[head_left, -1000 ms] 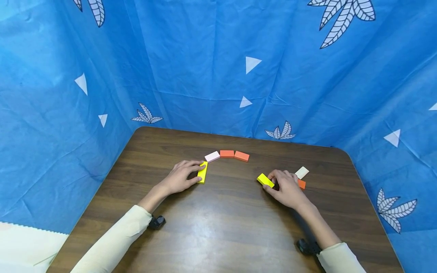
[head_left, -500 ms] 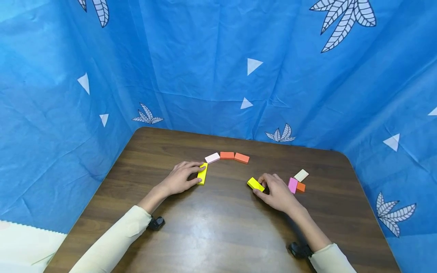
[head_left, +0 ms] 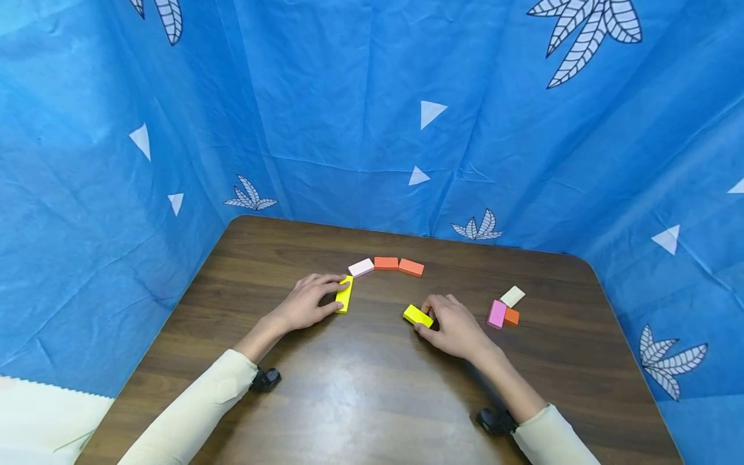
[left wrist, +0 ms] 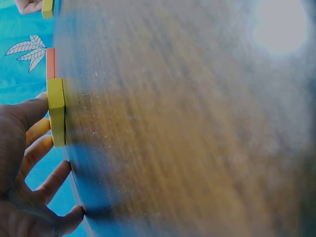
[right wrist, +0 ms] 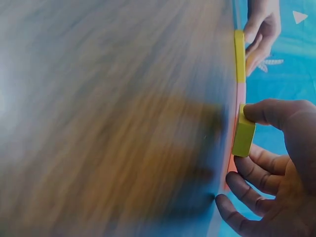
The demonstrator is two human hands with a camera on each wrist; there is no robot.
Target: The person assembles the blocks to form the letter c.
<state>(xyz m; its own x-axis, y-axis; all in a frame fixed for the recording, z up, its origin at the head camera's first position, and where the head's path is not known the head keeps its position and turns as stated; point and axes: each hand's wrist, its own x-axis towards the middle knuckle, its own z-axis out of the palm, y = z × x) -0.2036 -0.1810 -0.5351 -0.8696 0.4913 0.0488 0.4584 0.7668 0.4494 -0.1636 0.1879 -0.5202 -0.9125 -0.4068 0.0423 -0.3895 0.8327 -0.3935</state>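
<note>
My left hand point(head_left: 308, 302) lies beside a long yellow block point(head_left: 344, 298) on the table, thumb at its near end and fingertips at its far end. The left wrist view shows that yellow block point(left wrist: 58, 116) between thumb and fingers. My right hand point(head_left: 456, 328) pinches a second yellow block point(head_left: 416, 316) by its right end; the right wrist view has this block point(right wrist: 244, 134) tilted between thumb and fingers. Beyond the left block, a pale pink block point(head_left: 361, 267) and two orange-red blocks point(head_left: 386, 263) continue an arc, ending at the right one point(head_left: 411, 267).
Right of my right hand, a pink block point(head_left: 496, 314), an orange block point(head_left: 511, 317) and a cream block point(head_left: 513, 296) lie in a cluster. Blue patterned cloth point(head_left: 337, 129) hangs behind and beside the brown wooden table point(head_left: 372, 400).
My right hand has moved left with its yellow block, away from the cluster, bringing the pink block into sight. The left hand has stayed on its block.
</note>
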